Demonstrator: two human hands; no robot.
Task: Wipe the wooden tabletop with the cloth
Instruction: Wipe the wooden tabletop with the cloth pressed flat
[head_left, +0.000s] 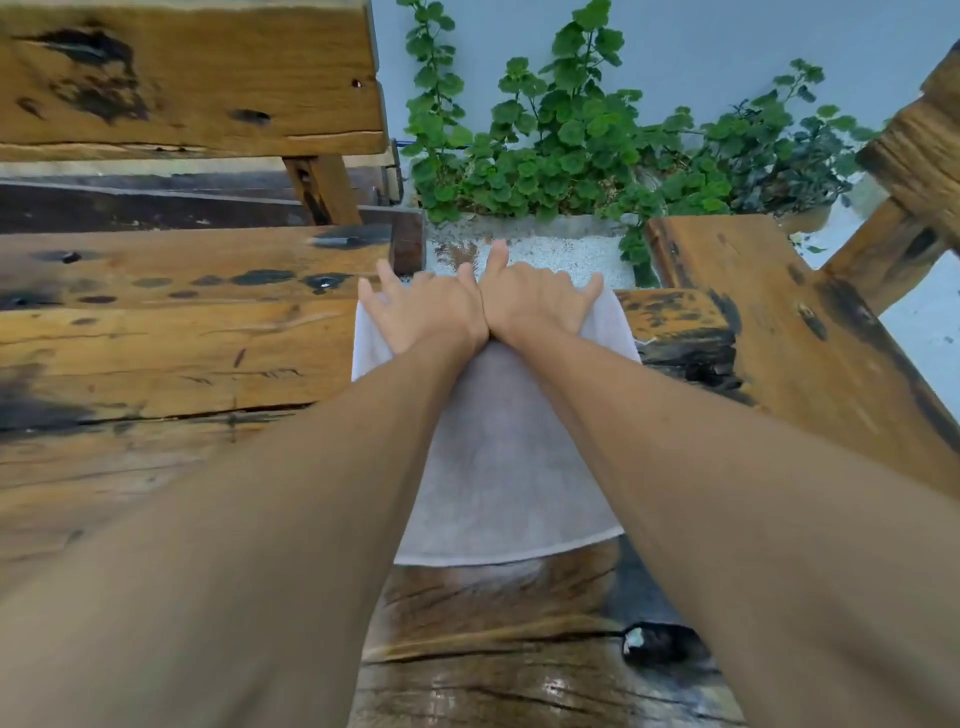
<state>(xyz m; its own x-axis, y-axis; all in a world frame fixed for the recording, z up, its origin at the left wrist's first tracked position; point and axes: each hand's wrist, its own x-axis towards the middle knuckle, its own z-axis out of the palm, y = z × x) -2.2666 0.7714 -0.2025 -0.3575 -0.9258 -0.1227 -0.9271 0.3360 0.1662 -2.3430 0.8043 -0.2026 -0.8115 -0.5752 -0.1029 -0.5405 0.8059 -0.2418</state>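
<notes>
Head view, looking down two bare forearms: left hand (421, 317) and right hand (540, 304) side by side, wrists touching, palms flat and fingers splayed wide on the far end of the cloth (498, 457). Nothing gripped, only pressed. White cloth spread in a long strip on the wooden tabletop (171, 353), far edge under the fingertips, near hem back toward the elbows. Fingertips at the far edge of the tabletop, possibly just over it; pale gravel (545, 249) just beyond, green plants (571, 135) further out. Rough plank bench (182, 78) beyond and left of the left hand, a second wooden seat (779, 322) off to the right of the right hand. Wet sheen on the dark boards near the elbows, with a knot hole (657, 642) under the right forearm.

Looks like the outer limit of a push stroke. Best way through it, by judgement: keep both palms flat and weight even, draw the cloth straight back along the grain, overlap the next pass sideways so no strip is missed. Watch the far edge, where the cloth could slip off onto the gravel, and the cracks and knots, where fabric may snag.

No brand, label or writing to be read anywhere.
</notes>
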